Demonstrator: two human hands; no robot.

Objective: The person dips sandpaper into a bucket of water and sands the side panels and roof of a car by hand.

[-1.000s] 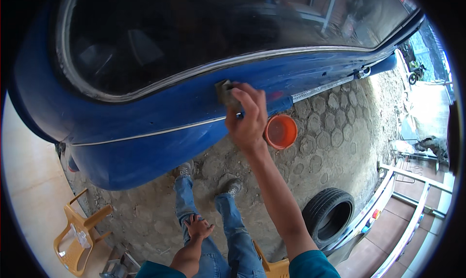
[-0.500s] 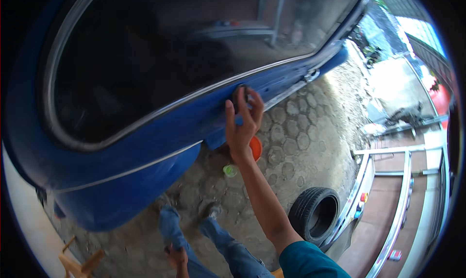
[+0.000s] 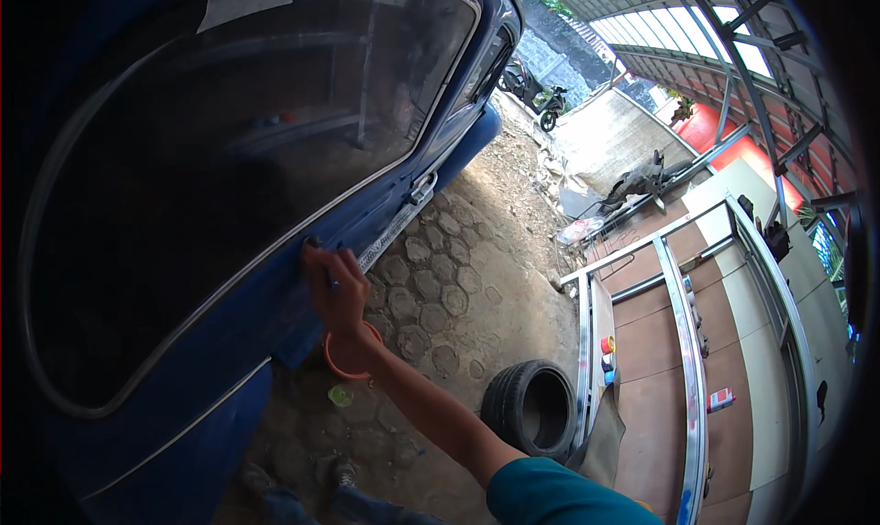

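My right hand (image 3: 337, 285) reaches up to the blue body panel (image 3: 240, 316) of a vehicle, just under its large dark window (image 3: 229, 176). Bent fingers close round a small dark object (image 3: 313, 243) at the panel; the fingers hide most of it, and its kind cannot be made out. Below the hand, an orange bucket (image 3: 341, 373) stands on the paving, partly behind my wrist. Beside the bucket is a small light-green cup (image 3: 340, 397). My left hand is out of view.
A loose tyre (image 3: 500, 406) stands right of my forearm, beside a metal frame (image 3: 680, 323) with small coloured containers (image 3: 608, 345). My shoes (image 3: 343, 473) are on hexagonal paving (image 3: 431, 296). A motorcycle (image 3: 533, 89) is parked at the back.
The view has swung to the right and up, so vehicle, bucket and tyre appear farther left. My right hand stays by the panel under the window. My left hand has left the view.
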